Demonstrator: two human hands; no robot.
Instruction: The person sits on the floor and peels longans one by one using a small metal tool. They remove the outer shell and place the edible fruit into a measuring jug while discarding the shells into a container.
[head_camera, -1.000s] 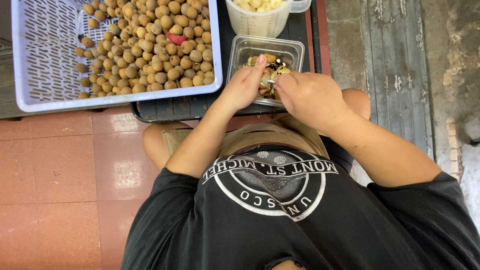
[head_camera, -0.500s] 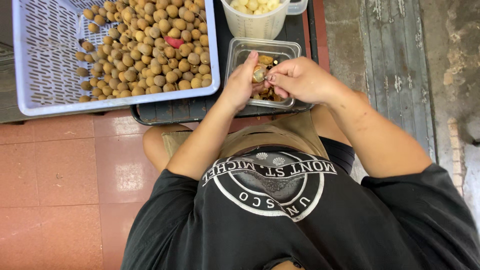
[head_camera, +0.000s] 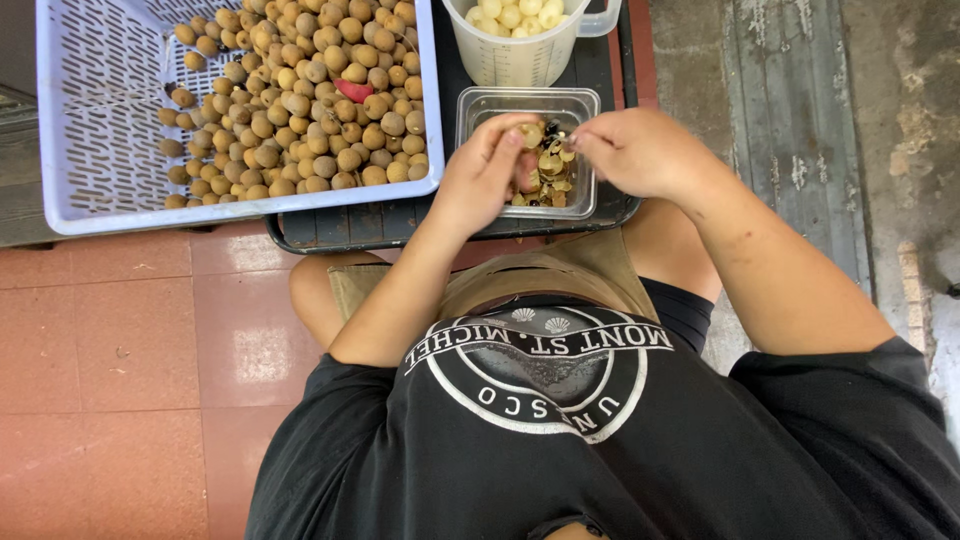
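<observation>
**Both hands meet over the clear scrap tub**

The left hand (head_camera: 480, 180) and the right hand (head_camera: 640, 150) come together above a clear rectangular tub (head_camera: 528, 102) that sits on a dark tray (head_camera: 400, 222) in front of the person's knees. Between the two hands there is a small round brown fruit (head_camera: 530, 133), pinched at the fingertips of the left hand, whose fingers are curled close around it. The right hand is likewise curled nearly closed, its fingertips drawn together right beside the fruit; whether they actually touch it, or grip a bit of shell, cannot be told from this view. The fruit hangs over the tub's open top.

Inside the tub lies a heap of brown shell scraps and dark seeds (head_camera: 552, 180), partly hidden by the left hand's fingers.

Just beyond the tub, also on the dark tray, stands a translucent measuring jug (head_camera: 515, 55) holding pale, peeled fruit flesh (head_camera: 510, 15). Its handle sticks out on the right side.

To the left of the tub, a lavender slotted plastic basket (head_camera: 100, 130) overlaps the tray's left part. It holds a large pile of unpeeled brown fruits (head_camera: 310, 100), gathered toward the basket's right half, with one red item (head_camera: 352, 90) lying among them. The left part of the basket shows bare slots.

The person wears a black printed T-shirt (head_camera: 560, 440) and sits over a red tiled floor (head_camera: 110, 370); grey concrete (head_camera: 830, 140) lies to the right.
</observation>
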